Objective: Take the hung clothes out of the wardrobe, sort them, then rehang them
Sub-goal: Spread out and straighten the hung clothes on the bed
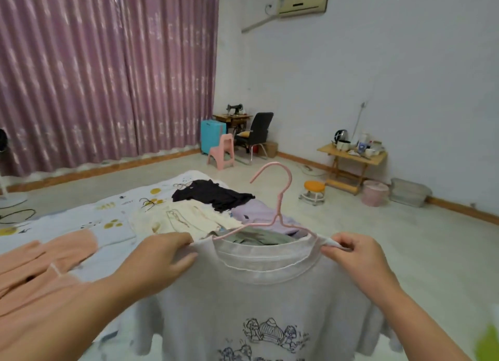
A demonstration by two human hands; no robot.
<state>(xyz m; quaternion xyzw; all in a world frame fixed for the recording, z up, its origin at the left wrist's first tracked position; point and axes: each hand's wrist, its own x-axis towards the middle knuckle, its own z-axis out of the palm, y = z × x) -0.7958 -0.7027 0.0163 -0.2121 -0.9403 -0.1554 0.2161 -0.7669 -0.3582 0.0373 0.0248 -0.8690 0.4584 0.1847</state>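
Holding white T-shirt [259, 301] up near, above bed [116, 225], left hand [164, 255] and right hand [356, 255] pinching its shoulders, apparently to seat it square on pink hanger [278, 198].

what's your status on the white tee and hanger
Left hand and right hand each grip a shoulder of white tee. Pink hanger in neckline. Nothing blocking.

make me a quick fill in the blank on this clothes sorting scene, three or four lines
1. The white T-shirt hangs on a ____ hanger.
2. The left hand and right hand grip the shirt at its two ____.
3. The black garment lies on the ____.
4. The small plastic chair near the curtain is ____.

Missing words: pink; shoulders; bed; pink
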